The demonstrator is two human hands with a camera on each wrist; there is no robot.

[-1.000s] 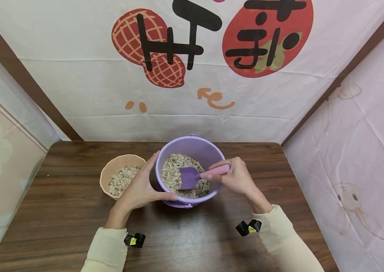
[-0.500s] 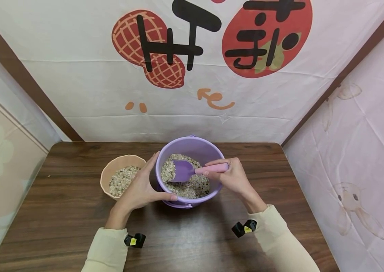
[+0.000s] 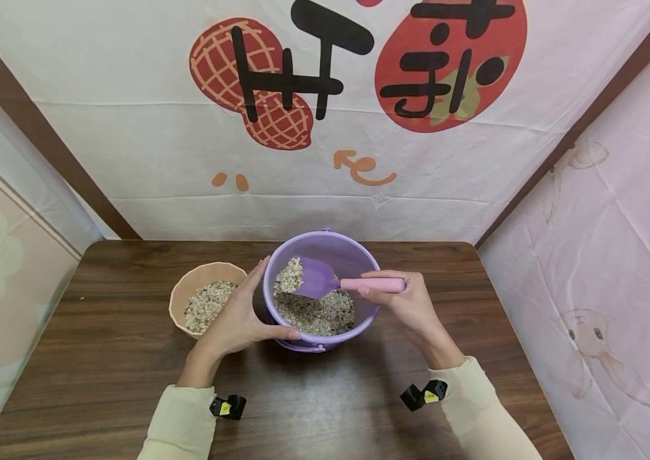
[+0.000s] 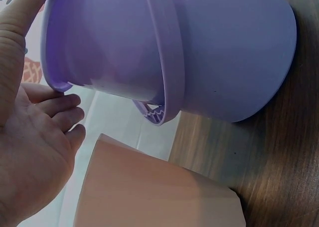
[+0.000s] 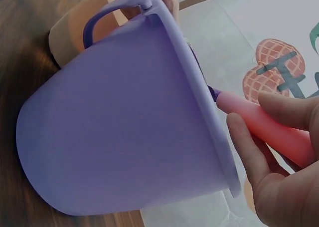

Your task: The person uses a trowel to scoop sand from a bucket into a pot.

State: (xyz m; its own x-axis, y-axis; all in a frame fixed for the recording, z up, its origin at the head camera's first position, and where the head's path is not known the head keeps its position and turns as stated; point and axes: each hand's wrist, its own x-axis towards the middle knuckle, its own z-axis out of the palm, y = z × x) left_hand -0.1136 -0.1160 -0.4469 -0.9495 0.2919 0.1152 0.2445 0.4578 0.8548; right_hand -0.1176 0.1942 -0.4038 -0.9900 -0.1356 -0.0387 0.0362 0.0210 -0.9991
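Observation:
A purple bucket [image 3: 353, 248] holds coarse, speckled grains [image 3: 319, 318], whose exact kind I cannot tell. My left hand [image 3: 235, 322] grips the bucket's left rim, the thumb at the near edge and the other fingers farther back. With my right hand [image 3: 408, 305] I hold a small shovel by its pink handle [image 5: 269, 124]. Its purple blade [image 3: 319, 279] is inside the bucket's mouth, above the grains, with a small heap [image 3: 290, 275] at its tip. Left of the bucket is a peach faceted bowl [image 3: 182, 297], partly behind my left hand, containing similar grains [image 3: 206, 305].
Everything stands on a dark wood table [image 3: 112, 345]. A printed white cloth [image 3: 158, 172] hangs behind its back edge, and another cloth [image 3: 583, 275] at the right. The bucket's handle [image 4: 167, 52] hangs down its side.
The shovel's blade has come up out of the grains, first moving left, carrying a small heap. My right hand then shifted slightly right. The left hand and bucket have stayed put.

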